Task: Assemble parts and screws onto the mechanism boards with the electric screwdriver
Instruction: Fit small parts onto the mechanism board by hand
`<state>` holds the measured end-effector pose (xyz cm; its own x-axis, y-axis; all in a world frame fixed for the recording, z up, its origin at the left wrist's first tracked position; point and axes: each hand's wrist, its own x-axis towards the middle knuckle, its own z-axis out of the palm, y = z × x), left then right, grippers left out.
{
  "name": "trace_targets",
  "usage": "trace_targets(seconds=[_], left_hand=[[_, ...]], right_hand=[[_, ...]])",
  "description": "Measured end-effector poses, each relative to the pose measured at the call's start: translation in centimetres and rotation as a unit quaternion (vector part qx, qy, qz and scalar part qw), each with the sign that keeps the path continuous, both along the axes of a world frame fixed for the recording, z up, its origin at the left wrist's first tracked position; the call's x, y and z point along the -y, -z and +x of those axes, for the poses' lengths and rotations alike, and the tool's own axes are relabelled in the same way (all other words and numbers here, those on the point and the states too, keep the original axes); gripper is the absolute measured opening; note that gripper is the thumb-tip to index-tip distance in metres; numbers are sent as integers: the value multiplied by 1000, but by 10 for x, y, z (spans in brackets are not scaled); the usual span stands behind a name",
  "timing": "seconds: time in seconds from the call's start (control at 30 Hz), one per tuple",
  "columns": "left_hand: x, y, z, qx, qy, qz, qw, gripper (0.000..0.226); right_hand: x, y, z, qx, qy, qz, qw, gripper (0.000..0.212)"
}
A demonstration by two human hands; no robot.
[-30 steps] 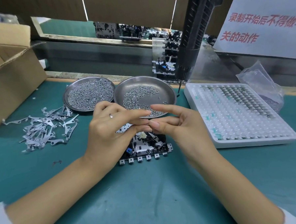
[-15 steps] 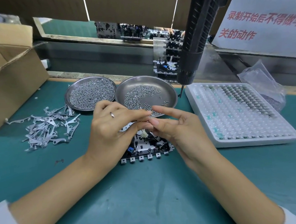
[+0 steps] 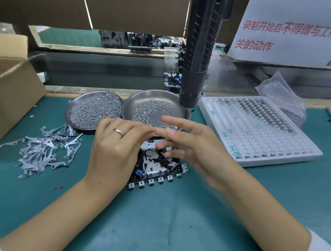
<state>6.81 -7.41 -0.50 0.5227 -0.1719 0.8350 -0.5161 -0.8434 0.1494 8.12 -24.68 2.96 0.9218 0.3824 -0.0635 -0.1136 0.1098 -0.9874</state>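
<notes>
The black and silver mechanism board point(image 3: 157, 169) lies flat on the green mat, partly under both hands. My left hand point(image 3: 114, 153), with a ring on it, hovers over the board's left half. Its fingers reach right to the board's far edge, and their tips are blurred, so a pinch cannot be made out. My right hand point(image 3: 198, 150) is over the board's right side with fingers spread and straight, holding nothing. The black electric screwdriver point(image 3: 197, 62) hangs upright behind the hands, its tip above the right screw dish point(image 3: 157, 99). No hand touches it.
A second dish point(image 3: 95, 111) full of screws sits to the left. Loose metal levers point(image 3: 41, 151) lie scattered at far left beside a cardboard box point(image 3: 9, 85). A white tray point(image 3: 257, 132) of small parts and a plastic bag point(image 3: 282, 100) stand on the right.
My right hand's fingers have spread apart and drawn slightly away from the left fingertips they were meeting. The left hand has stayed over the board.
</notes>
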Motion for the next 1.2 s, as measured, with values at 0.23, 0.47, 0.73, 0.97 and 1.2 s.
trace_targets(seconds=[0.23, 0.47, 0.73, 0.97, 1.2], left_hand=[[2, -1, -2, -147, -13, -226, 963, 12], [4, 2, -2, -188, -11, -258, 948, 17], [6, 4, -1, -198, 1, -296, 935, 12], [5, 7, -1, -207, 34, -324, 923, 17], [8, 7, -4, -208, 76, -366, 904, 13]], right_hand=[[62, -4, 44, 180, 203, -290, 918, 20], [152, 7, 70, 185, 323, -537, 757, 33], [176, 5, 68, 159, 315, -570, 742, 49], [174, 6, 73, 209, 270, -624, 703, 59], [176, 5, 77, 257, 246, -672, 650, 58]])
